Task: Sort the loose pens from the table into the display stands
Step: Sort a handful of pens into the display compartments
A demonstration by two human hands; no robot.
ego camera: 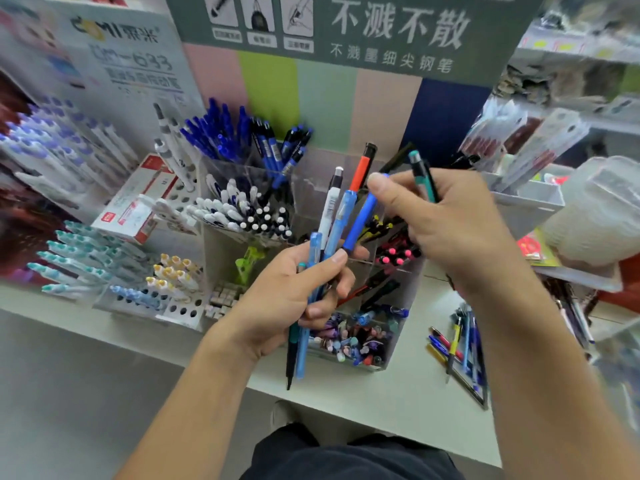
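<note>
Holding a fanned bundle of pens (332,237) in the left hand (294,299), we see its fingers and thumb curled round the lower part of the shafts, so that the long axes run from near-left below the grip to far-right above it, caps uppermost. The right hand (450,230) sits just to the right of the fan and slightly farther off; its grip is closed on a teal pen (420,174) and a dark one beside it, while the thumb and forefinger reach left to the upper end of the blue pen (360,220), which leans out of the bundle toward them. We judge that the coming move turns on this lean: the blue pen's free end already lies at the right hand, so it can be drawn out along its own axis. The clear compartmented display stand (391,341) stands on the tabletop (398,403) directly beneath both hands, and more loose pens (457,344) lie on the tabletop to its right, near the right forearm.
</note>
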